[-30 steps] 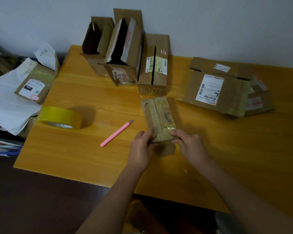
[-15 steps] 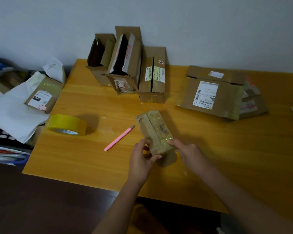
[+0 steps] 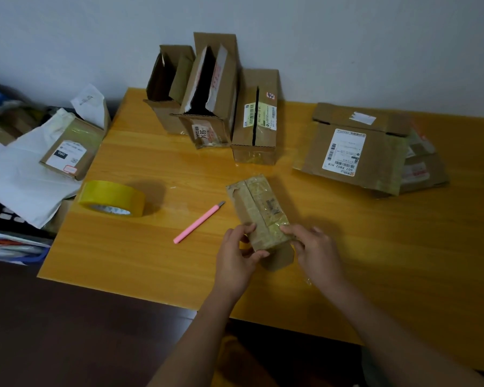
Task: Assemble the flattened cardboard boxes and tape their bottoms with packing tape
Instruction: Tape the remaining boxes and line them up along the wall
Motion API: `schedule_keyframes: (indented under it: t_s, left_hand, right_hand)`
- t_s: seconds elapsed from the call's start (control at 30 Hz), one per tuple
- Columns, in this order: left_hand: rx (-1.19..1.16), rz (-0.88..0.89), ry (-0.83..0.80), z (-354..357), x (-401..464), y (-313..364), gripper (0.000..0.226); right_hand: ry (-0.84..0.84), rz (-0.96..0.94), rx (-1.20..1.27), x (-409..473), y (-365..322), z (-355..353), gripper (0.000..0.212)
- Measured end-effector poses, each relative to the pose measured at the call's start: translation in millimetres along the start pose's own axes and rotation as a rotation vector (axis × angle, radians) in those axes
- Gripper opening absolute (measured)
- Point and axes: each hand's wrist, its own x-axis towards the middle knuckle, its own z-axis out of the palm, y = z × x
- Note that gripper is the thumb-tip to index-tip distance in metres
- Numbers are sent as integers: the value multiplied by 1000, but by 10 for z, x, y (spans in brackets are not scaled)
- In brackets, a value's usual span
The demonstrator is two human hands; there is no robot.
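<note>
A small brown cardboard box point(image 3: 259, 209), its upper face covered in shiny tape, lies on the wooden table point(image 3: 375, 247) in front of me. My left hand point(image 3: 236, 256) grips its near left corner and my right hand point(image 3: 317, 254) grips its near right side. A loose flap hangs from the near end between my hands. A roll of yellow packing tape point(image 3: 112, 198) lies flat to the left. A pink utility knife point(image 3: 199, 222) rests between the roll and the box.
Three upright boxes point(image 3: 215, 107) stand against the wall at the back. Flattened boxes with labels point(image 3: 358, 152) lie at the back right. Off the table's left edge sit a labelled box point(image 3: 70, 152) and white paper point(image 3: 20, 182).
The small box has turned slightly, its far end swinging left, and my left thumb has shifted round its near corner. The view has tilted down a little.
</note>
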Motion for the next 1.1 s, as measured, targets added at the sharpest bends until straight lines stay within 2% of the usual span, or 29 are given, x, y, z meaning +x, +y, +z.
schedule_keyframes:
  t_s: [0.1, 0.23, 0.33, 0.4, 0.53, 0.67, 0.77, 0.83, 0.9, 0.93, 1.0, 1.1]
  left_hand:
    - [-21, -11, -5, -4, 3, -34, 56]
    - [-11, -17, -9, -11, 23, -53, 56]
    - [-25, -19, -9, -20, 8, -62, 57]
    - [-36, -21, -3, -33, 1, -61, 57]
    - [-79, -25, -3, -36, 13, -21, 55]
    - [-152, -81, 3, -18, 3, -37, 51]
    - [-154, -98, 13, 1, 10, -61, 52]
    - [-137, -104, -15, -8, 30, -28, 52]
    - [-170, -144, -116, -70, 69, 78, 52]
    - [-201, -179, -177, -119, 93, 147, 50]
    - [-247, -265, -229, -208, 162, 252, 41]
    - [-231, -350, -30, -237, 278, 317, 24]
  right_hand:
    - [21, 148, 199, -66, -4, 39, 59]
    - [-46, 159, 315, -71, 28, -51, 70]
    - [-75, 360, 491, -37, 12, -141, 80]
    - [-72, 440, 538, -14, -1, -149, 70]
    - [-79, 610, 560, -1, -33, -165, 34]
    - [-109, 763, 669, 34, -49, -173, 26]
    - [-257, 832, 685, 131, -53, -261, 25]
    - [-428, 828, 610, 292, -39, -352, 27]
    - [-551, 755, 401, 508, -29, -421, 28]
    - [-553, 695, 285, 618, -33, -435, 27]
    - [-455, 593, 103, 763, -86, -426, 23]
    - [-317, 498, -64, 755, -198, -359, 33]
